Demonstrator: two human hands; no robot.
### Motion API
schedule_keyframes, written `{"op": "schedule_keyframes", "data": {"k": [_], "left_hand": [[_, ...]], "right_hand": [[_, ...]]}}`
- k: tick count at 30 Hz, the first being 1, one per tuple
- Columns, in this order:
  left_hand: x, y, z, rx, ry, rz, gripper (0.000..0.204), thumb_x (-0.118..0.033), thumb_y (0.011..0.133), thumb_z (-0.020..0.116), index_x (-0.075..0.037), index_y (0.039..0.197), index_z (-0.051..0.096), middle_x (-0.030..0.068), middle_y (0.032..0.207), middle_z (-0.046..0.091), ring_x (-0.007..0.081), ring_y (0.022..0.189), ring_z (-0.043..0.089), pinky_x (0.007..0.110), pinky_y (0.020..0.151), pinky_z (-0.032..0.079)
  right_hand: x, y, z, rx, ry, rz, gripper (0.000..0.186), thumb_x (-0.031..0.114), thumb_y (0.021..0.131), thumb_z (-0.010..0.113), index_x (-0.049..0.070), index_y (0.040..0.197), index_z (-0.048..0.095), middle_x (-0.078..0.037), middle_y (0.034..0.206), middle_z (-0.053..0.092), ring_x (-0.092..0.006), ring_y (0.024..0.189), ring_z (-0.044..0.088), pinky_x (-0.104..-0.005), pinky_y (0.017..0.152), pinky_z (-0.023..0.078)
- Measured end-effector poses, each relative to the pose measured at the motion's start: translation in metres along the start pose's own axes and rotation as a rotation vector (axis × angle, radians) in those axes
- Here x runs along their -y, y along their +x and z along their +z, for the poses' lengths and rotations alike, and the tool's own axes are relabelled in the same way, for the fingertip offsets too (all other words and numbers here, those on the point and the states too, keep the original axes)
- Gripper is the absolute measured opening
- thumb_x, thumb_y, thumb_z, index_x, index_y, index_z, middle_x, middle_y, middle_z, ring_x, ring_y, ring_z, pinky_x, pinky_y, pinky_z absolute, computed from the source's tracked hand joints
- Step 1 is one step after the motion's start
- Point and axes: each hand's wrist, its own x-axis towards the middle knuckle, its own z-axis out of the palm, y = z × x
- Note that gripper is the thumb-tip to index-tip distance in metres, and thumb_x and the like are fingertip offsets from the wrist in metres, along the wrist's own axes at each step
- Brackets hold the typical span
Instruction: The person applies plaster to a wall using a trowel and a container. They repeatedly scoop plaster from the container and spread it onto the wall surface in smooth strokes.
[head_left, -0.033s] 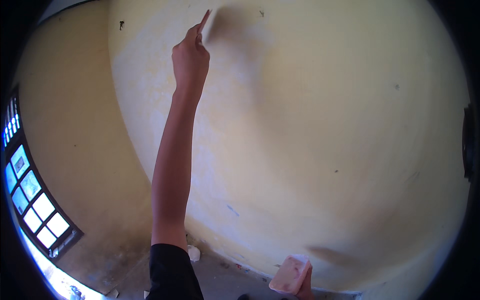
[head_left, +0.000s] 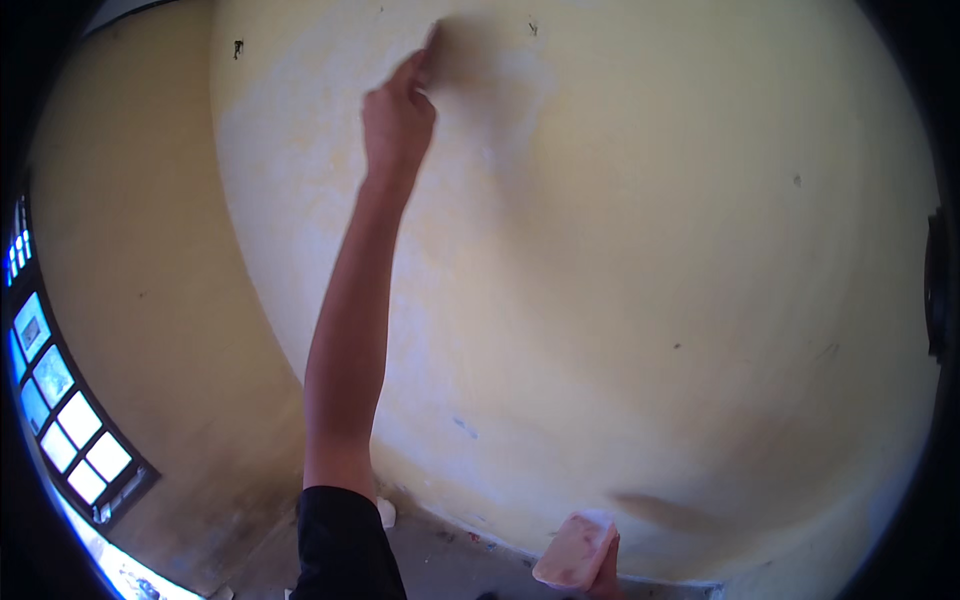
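My left arm reaches high up the yellow wall (head_left: 620, 260). My left hand (head_left: 398, 118) is closed on a thin flat scraper (head_left: 434, 42), seen nearly edge-on and blurred, held at or close to the wall. Its dark shadow falls just to the right. Pale whitish patches spread over the wall around the hand. Low down at the right, my right hand (head_left: 606, 574) grips a pinkish rectangular slab or shallow tray (head_left: 572, 552) by its right side. Whitish smears show along its upper edge. Most of the right hand's fingers are hidden behind it.
A side wall (head_left: 130, 250) meets this one at a corner on the left, with a paned window (head_left: 75, 430) in it. A small white object (head_left: 386, 513) lies on the grey floor (head_left: 440, 565) by the wall's foot. Something dark (head_left: 936, 285) sits at the far right edge.
My left hand has shifted a little to the right with the scraper. The view has turned slightly; my right hand and the pinkish piece stay nearly in place.
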Motion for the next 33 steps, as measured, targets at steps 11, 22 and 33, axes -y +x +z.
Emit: {"op": "schedule_keyframes", "data": {"k": [11,22,33], "left_hand": [[-0.024,-0.192,-0.012,0.471,-0.510,0.531,0.062,0.010,0.070,0.056,-0.003,0.131,0.059,0.0168,0.122,0.067,0.0273,0.103,0.070,0.037,0.081,0.060],[-0.012,-0.052,0.057,0.068,-0.277,0.608,0.062,0.008,0.073,0.058,-0.005,0.133,0.056,0.0214,0.131,0.059,0.0335,0.116,0.062,0.041,0.091,0.055],[0.006,-0.106,-0.023,0.273,-0.637,0.202,0.055,0.012,0.076,0.055,-0.008,0.126,0.065,0.0174,0.115,0.069,0.0293,0.092,0.072,0.034,0.081,0.058]], "right_hand": [[-0.100,0.063,-0.005,0.010,-0.016,-0.200,0.077,0.078,0.089,0.041,0.018,0.136,0.051,-0.004,0.117,0.061,-0.0240,0.108,0.061,-0.0477,0.089,0.053],[-0.132,0.067,-0.004,0.075,0.167,-0.030,0.079,0.077,0.089,0.042,0.020,0.144,0.047,-0.004,0.125,0.061,-0.0260,0.111,0.061,-0.0505,0.090,0.053],[-0.120,0.053,0.008,-0.105,-0.016,-0.299,0.080,0.078,0.089,0.040,0.017,0.141,0.047,-0.005,0.123,0.060,-0.0251,0.112,0.060,-0.0481,0.092,0.053]]}}
